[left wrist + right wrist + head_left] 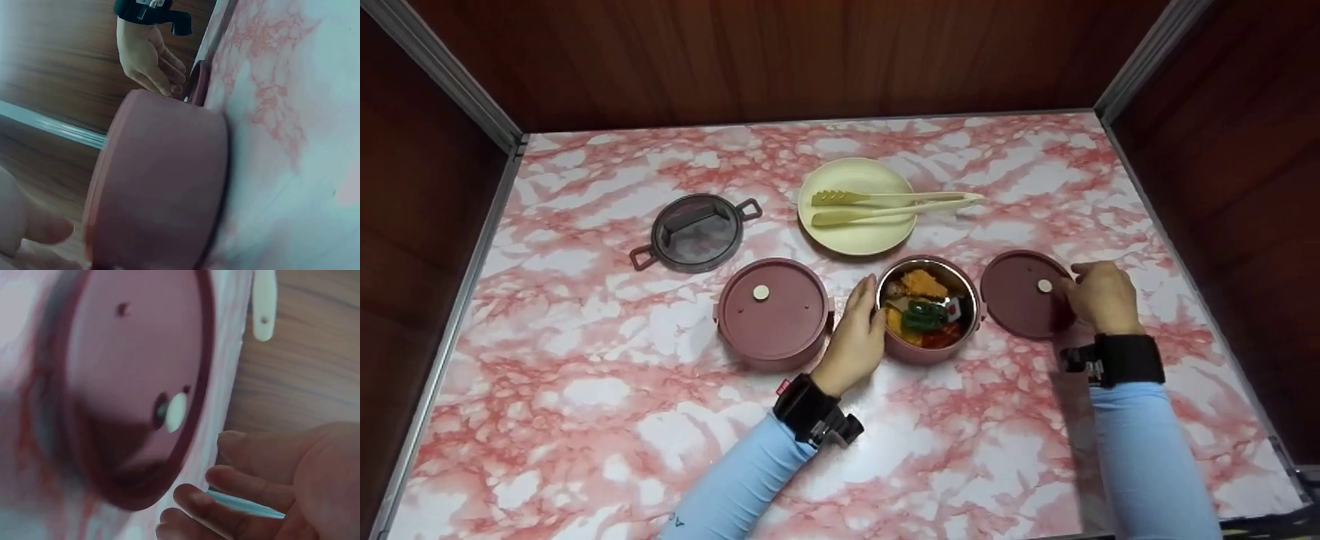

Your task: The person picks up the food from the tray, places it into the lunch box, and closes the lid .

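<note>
The open pink container, filled with mixed food, stood near the middle of the marble-patterned table, just right of a second pink container with its lid on. The left hand rested against the open container's left wall, fingers fairly straight and together, steadying rather than clasping it. The right hand sat at the right edge of the loose pink lid, which lay flat just right of the open container; the fingers were loosely curled at the rim, and whether they actually pinched it I could not tell. Farther back lay a cream plate with tongs across it, and to its left a dark clear lid. The risk here seemed to be a weak hold on the thin lid edge: it could slip and drop into the food, or knock the open container, which the flat left hand might fail to hold still.
</note>
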Available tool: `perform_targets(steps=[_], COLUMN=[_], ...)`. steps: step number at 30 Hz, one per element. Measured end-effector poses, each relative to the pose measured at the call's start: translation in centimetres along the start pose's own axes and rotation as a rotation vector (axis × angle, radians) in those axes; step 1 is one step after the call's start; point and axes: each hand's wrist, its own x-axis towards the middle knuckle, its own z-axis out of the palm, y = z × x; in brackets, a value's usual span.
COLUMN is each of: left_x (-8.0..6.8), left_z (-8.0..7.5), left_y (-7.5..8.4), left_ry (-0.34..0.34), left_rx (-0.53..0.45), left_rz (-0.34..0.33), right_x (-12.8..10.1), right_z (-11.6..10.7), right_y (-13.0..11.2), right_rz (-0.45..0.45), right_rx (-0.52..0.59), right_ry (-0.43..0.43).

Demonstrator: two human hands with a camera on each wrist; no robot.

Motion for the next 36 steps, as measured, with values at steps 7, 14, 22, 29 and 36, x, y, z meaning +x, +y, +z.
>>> perform_targets(steps=[7, 14, 22, 29, 36], left_x=[0.4, 0.6, 0.7, 0.9, 1.9], left_z=[0.4, 0.2, -0.1, -0.8, -1.7], left_y=[-0.8, -1.0, -0.8, 0.9, 3.7], left_ry=[-0.007, -0.022, -0.031, 0.015, 0.097], left_rx=[-0.044, -0.023, -0.011, 0.008, -0.069], left_rz=[0.007, -0.021, -0.040, 0.027, 0.186], right_x=[0.4, 0.6, -0.5, -1.8, -1.9], right_z=[0.1, 0.3, -1.8, -3.2, -1.5], right_y=[1.5, 2.5, 1.6, -1.8, -6.3], right_rz=[0.072, 0.106, 0.116, 0.067, -0.194], right_rx=[-0.017, 0.044, 0.198, 0.333, 0.435], right_ry=[-0.047, -0.050, 0.237, 0.483, 0.381])
